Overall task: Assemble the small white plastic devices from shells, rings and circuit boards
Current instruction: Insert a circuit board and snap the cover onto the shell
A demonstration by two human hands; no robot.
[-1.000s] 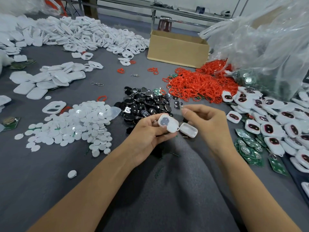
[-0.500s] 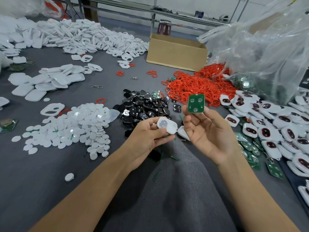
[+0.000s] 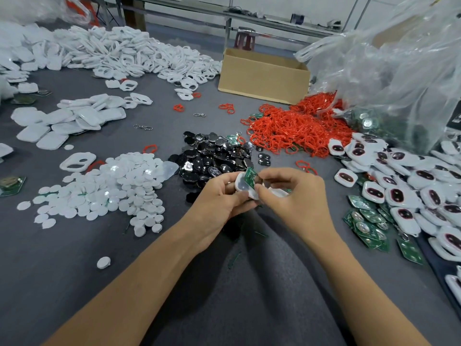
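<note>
A wide grey table carries everything. At the far right a big clear plastic bag slumps, and beside it stands an open cardboard box. A long heap of white shells lies along the far left. Nearer are a heap of red rings, a spread of white discs and a small pile of black pieces. At the right lie many finished devices, with loose green boards just beside them.

Both hands meet in the middle, just in front of the black pieces. The left hand has its fingers curled round a white shell, with the hollow side turned up toward the person. Its long axis runs from far-left to near-right. The right hand pinches a green circuit board between thumb and fingertips. The board stands tilted, its lower edge in the hollow and its upper edge pointing away. A second white shell shows under the right hand; I cannot tell if the hand touches it.
</note>
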